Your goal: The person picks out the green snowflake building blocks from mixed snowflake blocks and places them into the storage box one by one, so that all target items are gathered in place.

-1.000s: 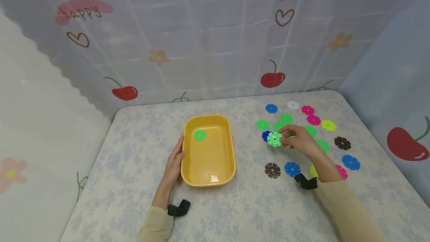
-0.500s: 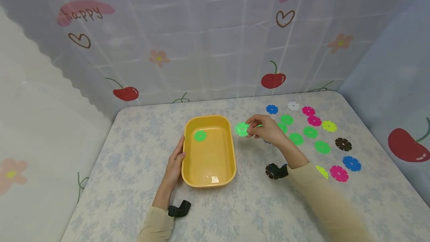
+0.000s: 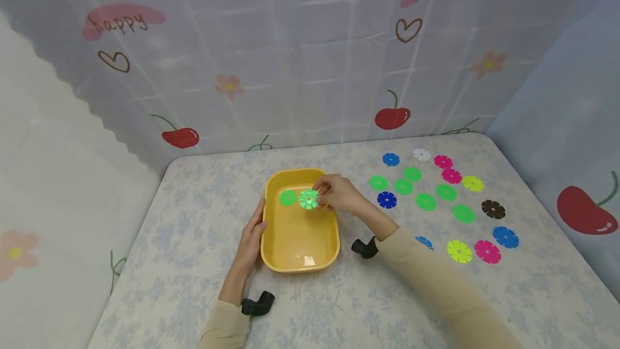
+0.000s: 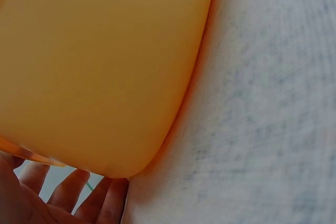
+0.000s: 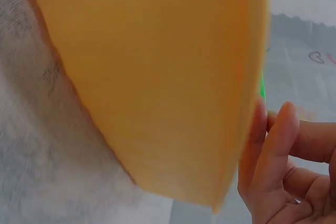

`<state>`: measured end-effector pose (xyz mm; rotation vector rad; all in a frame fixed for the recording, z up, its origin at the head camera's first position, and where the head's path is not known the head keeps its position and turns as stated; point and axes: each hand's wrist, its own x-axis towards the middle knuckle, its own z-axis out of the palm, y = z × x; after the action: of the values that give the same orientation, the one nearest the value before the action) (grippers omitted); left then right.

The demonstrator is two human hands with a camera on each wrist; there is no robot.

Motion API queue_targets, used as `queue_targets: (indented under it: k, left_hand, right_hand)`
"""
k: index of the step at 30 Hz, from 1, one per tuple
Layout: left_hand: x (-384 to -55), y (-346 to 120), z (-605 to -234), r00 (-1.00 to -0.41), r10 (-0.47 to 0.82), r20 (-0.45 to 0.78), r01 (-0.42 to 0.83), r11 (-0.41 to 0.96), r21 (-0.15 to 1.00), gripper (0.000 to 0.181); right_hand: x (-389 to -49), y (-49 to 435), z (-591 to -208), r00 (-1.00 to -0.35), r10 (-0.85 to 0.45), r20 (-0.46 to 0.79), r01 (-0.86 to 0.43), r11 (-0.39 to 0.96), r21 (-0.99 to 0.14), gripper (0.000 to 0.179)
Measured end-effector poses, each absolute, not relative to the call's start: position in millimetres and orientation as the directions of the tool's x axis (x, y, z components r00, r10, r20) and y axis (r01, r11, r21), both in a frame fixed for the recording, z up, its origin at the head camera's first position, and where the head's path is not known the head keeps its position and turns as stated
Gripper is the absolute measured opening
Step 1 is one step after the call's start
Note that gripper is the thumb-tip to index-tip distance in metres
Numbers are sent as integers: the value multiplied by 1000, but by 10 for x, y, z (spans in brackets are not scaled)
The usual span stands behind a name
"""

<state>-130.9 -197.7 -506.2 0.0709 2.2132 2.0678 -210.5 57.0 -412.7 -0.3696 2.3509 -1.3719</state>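
My right hand pinches a bright green plastic snowflake disc over the upper right part of a yellow tray. In the right wrist view the tray's wall hides most of this disc, leaving a green sliver beside the fingertips. Another green snowflake disc lies inside the tray, left of the held one. My left hand rests against the tray's left side, thumb at the rim. In the left wrist view its fingers lie fairly straight along the tray's outer wall.
Several loose snowflake discs lie to the right on the patterned tabletop: green, dark blue, pink, yellow, brown and white. The right sleeve covers part of a blue disc.
My right hand has carried the green snowflake disc leftward from the scattered discs to over the tray. My left hand and the tray have stayed in place.
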Motion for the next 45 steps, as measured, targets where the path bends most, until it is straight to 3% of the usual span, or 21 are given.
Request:
queue_targets:
  k: [17, 35, 45]
  left_hand:
    - [-1314, -1967, -5050, -992, 101, -76, -68, 86, 994, 50]
    - [-1316, -1972, -5063, -992, 122, -43, -35, 70, 997, 51]
    - [-1308, -1978, -5070, -993, 101, -59, -51, 87, 995, 50]
  right_hand:
    - [-2149, 93, -4395, -861, -474, -185, -132, 560, -818, 20]
    - [-2144, 2, -4575, -847, -454, -276, -16, 542, -840, 21]
    - [-2132, -16, -4611, -848, -462, -260, -58, 569, -820, 21]
